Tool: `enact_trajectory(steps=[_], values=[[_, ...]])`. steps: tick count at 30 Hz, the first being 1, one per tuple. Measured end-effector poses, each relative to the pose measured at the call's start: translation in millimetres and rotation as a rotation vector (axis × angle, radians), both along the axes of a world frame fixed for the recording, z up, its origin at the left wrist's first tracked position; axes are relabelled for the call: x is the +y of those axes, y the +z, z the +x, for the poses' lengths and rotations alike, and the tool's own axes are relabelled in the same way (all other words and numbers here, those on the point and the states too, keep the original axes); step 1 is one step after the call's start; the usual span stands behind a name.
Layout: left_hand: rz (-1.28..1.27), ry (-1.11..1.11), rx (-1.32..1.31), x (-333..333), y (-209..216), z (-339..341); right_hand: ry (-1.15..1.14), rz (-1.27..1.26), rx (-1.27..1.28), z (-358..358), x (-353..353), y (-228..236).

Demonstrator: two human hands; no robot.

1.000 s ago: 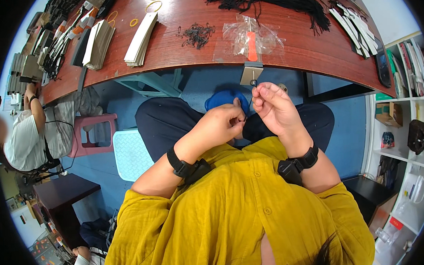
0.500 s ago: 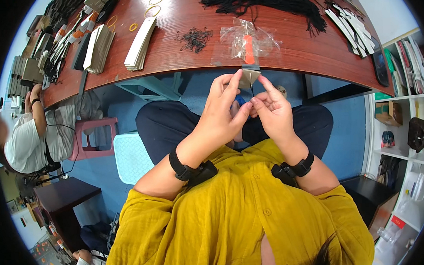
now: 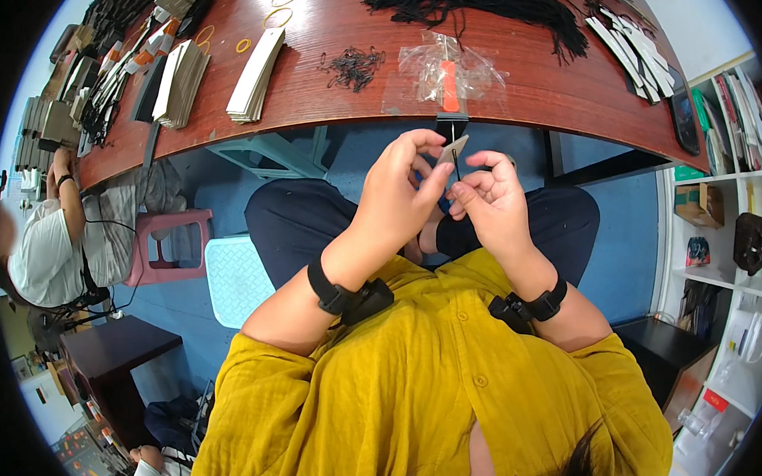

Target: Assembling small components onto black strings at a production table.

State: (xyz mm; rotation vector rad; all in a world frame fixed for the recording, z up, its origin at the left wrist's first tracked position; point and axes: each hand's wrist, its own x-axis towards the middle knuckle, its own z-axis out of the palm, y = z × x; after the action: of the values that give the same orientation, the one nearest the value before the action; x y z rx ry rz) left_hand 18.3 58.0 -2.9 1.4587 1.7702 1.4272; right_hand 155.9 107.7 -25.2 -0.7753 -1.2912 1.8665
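Just off the front edge of the counter (image 3: 331,109), a small greyish-beige card (image 3: 449,153) sits tilted between the hands, with a thin black cord (image 3: 457,168) against it and a slim metal rod (image 3: 454,129) reaching toward it from the counter's edge; whether the cord passes through the card is too small to tell. Reddish-brown wood with a glossy grain makes up the counter, which curves across the upper view above a blue floor (image 3: 626,225). White shelves (image 3: 739,286) stand at the right, while on the left sit another person (image 3: 42,260) in a white top, a pink stool (image 3: 169,221) and a pale teal stool (image 3: 238,280). On the wood lie a long bundle of black cords (image 3: 476,4), white strips (image 3: 633,57) toward the right, two stacks of pale cards (image 3: 255,79), crinkled clear plastic (image 3: 483,76) around an orange handle (image 3: 450,88), a loose heap of little black loops (image 3: 353,69) and a few yellow rubber bands (image 3: 277,18). Both forearms angle inward from below; the left hand (image 3: 402,183) grips the card's near-left side between thumb and finger, and the right hand (image 3: 491,205) pinches the cord just below, its index finger lifted and bent.
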Motion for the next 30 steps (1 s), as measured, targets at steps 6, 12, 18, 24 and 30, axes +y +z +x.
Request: enact_trajectory(steps=[6, 12, 18, 24, 30], values=[[0.091, 0.002, 0.171, 4, 2, -6, 0.165, -0.13, -0.113, 13, 5, 5], [-0.012, -0.264, 0.011, -9, 8, -3, 0.216, -0.184, 0.013, 17, 11, 5], [-0.229, -0.19, -0.66, 10, -2, -4, 0.168, -0.104, -0.007, 13, 9, 14], [-0.254, -0.265, -0.869, 5, 1, -10, 0.148, -0.014, -0.11, 17, 13, 23], [-0.227, -0.234, -0.676, 8, -7, -11, 0.221, -0.05, -0.196, 16, 17, 22]])
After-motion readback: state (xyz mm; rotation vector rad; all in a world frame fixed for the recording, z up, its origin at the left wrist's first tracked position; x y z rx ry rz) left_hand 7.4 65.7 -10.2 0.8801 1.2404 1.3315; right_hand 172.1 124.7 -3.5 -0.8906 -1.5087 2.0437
